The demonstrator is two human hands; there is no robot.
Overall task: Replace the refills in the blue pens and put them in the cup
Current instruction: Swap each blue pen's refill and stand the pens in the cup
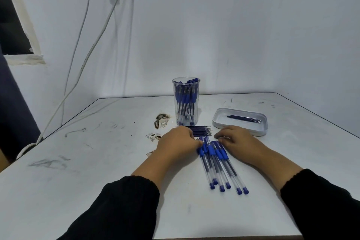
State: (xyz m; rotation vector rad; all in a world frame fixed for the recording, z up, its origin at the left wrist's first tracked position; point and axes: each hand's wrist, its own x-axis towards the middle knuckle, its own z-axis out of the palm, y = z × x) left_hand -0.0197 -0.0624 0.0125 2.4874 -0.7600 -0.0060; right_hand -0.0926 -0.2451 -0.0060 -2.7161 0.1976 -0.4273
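From the head view we see a white bench [97,161] with a row of blue pens [220,163] lying side by side near its middle, caps toward the far side. Our left hand [178,145] rests at the left of the pens' cap ends, fingers curled down and touching the leftmost pen — whether they pinch it we cannot tell. Our right hand [236,140] lies at the right of the cap ends, fingers loosely bent and spread on the pens, gripping nothing we can see. Just beyond the hands lies a bundle of refills [200,130]. Farther still stands a clear cup [186,101] — upright, packed with blue pens. To its right sits a white tray [241,122] holding a few dark refills.
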